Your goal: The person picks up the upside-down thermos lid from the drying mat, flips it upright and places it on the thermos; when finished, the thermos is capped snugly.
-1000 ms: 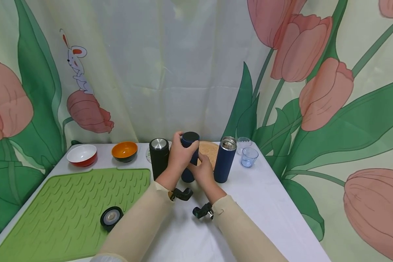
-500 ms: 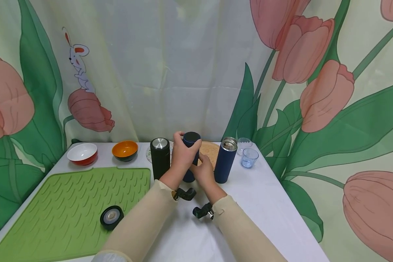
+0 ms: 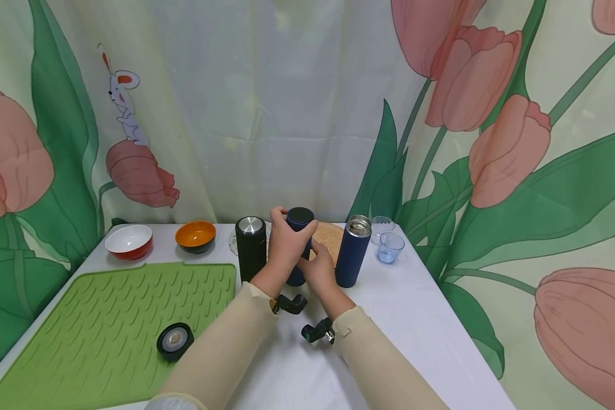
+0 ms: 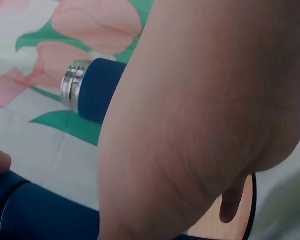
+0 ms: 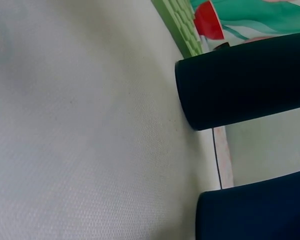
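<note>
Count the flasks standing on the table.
3: a black flask on the left, a blue flask held in both hands, an open blue flask on the right.

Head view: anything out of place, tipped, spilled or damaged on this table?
Nothing spilled, tipped or broken. One oddity: a round black lid lies alone on the green mat, while the blue flask on the right stands uncapped. Both hands, left hand and right hand, grip the upright middle flask.

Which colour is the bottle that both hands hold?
Dark blue bottle with a black lid; head view shows it best.
</note>
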`<state>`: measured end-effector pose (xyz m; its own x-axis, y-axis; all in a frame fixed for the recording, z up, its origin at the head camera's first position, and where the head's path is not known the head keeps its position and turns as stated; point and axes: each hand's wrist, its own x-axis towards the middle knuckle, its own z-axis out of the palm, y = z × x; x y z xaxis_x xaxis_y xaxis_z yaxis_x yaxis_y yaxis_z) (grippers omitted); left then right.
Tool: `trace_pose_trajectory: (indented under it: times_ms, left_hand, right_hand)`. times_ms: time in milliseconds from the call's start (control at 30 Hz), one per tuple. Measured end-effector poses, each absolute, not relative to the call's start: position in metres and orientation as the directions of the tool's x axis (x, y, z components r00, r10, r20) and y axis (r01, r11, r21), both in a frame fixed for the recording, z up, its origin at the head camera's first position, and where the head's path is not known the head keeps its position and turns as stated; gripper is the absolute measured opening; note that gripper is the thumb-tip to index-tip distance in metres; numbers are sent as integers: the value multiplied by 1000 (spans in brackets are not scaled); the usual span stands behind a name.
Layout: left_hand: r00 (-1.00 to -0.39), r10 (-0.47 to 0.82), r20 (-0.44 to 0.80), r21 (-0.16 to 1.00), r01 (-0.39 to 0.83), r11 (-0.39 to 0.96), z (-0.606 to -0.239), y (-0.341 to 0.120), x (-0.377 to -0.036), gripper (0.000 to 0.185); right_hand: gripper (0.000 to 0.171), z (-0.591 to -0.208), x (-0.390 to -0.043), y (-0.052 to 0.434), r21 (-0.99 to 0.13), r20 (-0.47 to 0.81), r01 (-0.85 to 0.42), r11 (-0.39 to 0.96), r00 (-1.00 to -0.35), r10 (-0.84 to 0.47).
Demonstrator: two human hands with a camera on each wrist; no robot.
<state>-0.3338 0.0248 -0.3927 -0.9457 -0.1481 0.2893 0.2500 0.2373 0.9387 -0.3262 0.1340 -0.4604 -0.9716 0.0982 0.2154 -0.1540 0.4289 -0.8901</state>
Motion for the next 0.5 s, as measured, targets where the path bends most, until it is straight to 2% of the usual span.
trace_pose_trajectory:
  times_ms: [100,200,367,500]
  left_hand:
    - [-944,-110,312,927,277,254,-393,21,-334,74]
    - [-948,-95,305,929,274,248,-393,21,-334,82]
    - [-951,-142,275,939,234,250,-394,25,-334,101]
    - [-946,-141,290,931,245,271,-393,23,-335,84]
  right_hand:
    - [56,-460,-326,134,-891,211,-151,428,-973,96]
    - [58,-460,-326,135,-893,203,-141,428,-974,104]
    - [57,-460,-325,135,-894,203,-141,425,-974,104]
    - [53,-460,-325,134,-887,222,-162,433,-971,92]
